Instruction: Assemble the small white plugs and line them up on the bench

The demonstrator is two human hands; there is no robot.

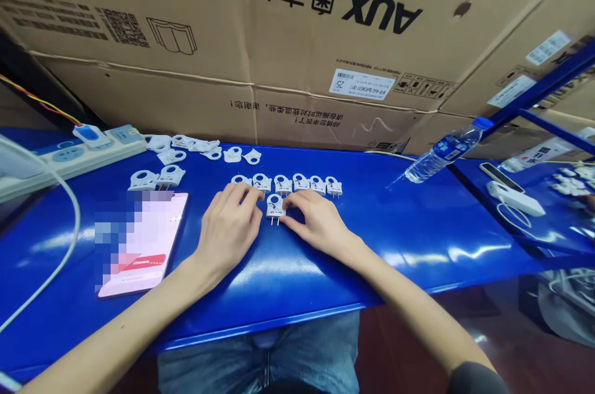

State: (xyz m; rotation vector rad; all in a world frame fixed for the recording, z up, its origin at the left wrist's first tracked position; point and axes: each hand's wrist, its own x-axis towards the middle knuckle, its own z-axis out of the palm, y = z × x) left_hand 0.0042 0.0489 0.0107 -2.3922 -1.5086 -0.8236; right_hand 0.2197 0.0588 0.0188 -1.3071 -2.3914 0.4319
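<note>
A small white plug piece [276, 207] with a ring-shaped top and two metal prongs pointing toward me lies on the blue table. At its right edge, the thumb and forefinger of my right hand [320, 220] grip it. My left hand [232, 215] rests just left of the piece, fingers bent and thumb apart, with nothing visible in them. Right behind both hands runs a row of several similar white plug pieces [300, 182], some partly covered by my fingers.
More white ring-topped parts [233, 154] lie at the back left, near a power strip [69, 155]. A phone [149, 245] lies left of my arm. A water bottle [444, 151] leans at the right. A large cardboard box [288, 41] stands behind the blue table [409, 233].
</note>
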